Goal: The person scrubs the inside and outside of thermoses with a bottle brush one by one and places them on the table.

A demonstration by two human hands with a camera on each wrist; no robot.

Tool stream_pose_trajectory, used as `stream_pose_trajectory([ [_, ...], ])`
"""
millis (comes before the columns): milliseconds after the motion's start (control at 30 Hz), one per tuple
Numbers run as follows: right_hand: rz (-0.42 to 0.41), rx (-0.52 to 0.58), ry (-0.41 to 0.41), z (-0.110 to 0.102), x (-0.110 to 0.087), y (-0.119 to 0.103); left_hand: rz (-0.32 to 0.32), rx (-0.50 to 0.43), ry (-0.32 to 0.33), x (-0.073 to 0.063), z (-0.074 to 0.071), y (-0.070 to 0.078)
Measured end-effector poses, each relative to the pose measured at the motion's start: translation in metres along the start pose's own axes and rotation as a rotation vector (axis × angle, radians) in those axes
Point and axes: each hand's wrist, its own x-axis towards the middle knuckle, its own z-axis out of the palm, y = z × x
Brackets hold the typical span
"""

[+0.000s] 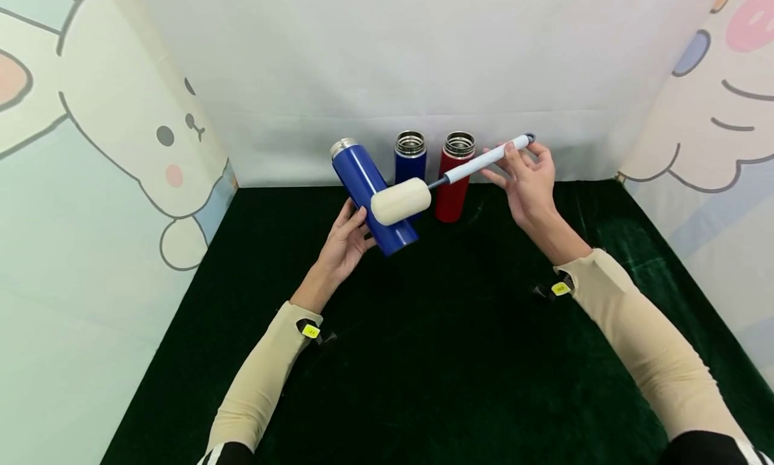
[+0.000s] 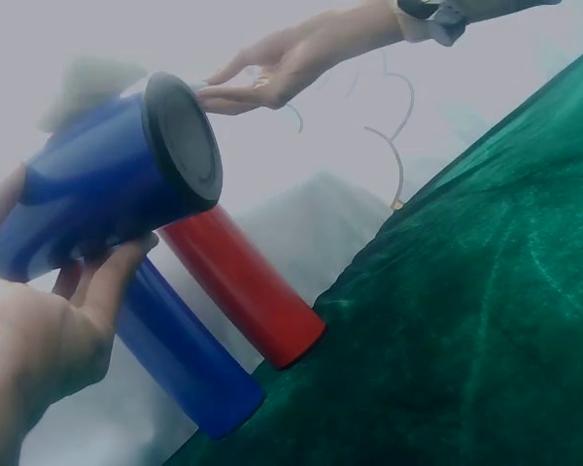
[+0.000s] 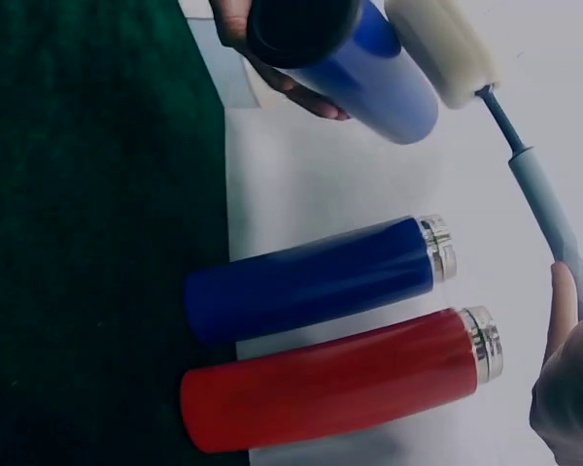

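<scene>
My left hand point(image 1: 345, 243) grips a blue bottle point(image 1: 363, 176) without a lid, tilted so its steel mouth leans up and left; its dark base shows in the left wrist view. My right hand point(image 1: 532, 183) pinches the pale blue handle point(image 1: 486, 161) of a bottle brush. Its cream sponge head point(image 1: 401, 201) overlaps the held bottle's side in the head view, and in the right wrist view the sponge point(image 3: 447, 49) lies alongside that bottle point(image 3: 374, 83). Behind them stand a second blue bottle point(image 1: 411, 164) and a red bottle point(image 1: 450, 196), both upright with uncovered mouths.
A dark green cloth point(image 1: 459, 351) covers the table. A white curtain point(image 1: 338, 55) hangs right behind the standing bottles. Panels printed with cartoon animals point(image 1: 109, 136) flank the table on both sides.
</scene>
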Motion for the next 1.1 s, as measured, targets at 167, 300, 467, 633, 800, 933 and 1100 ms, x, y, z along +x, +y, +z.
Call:
stream_pose_trajectory([
  [167,0.055,-0.002,-0.036,-0.013,-0.009,-0.003,-0.018,0.008,-0.005,-0.001,-0.003,0.002],
  [300,0.081,0.011,-0.064,-0.023,-0.015,-0.004,-0.023,-0.017,-0.018,-0.002,-0.004,0.002],
  [467,0.121,0.021,-0.095,-0.031,-0.017,-0.002,-0.025,-0.045,-0.022,-0.005,-0.004,0.003],
  [633,0.147,0.034,-0.099,-0.034,-0.017,0.001,-0.033,-0.046,-0.037,-0.006,-0.005,0.000],
  [800,0.165,0.072,-0.067,-0.033,-0.013,0.002,-0.051,-0.030,-0.077,-0.008,-0.001,-0.004],
  [933,0.182,0.123,-0.035,-0.032,-0.008,0.002,-0.072,0.044,-0.102,-0.010,0.003,-0.007],
  [1100,0.182,0.192,0.017,-0.026,0.000,0.002,-0.111,0.128,-0.109,-0.014,0.005,-0.009],
])
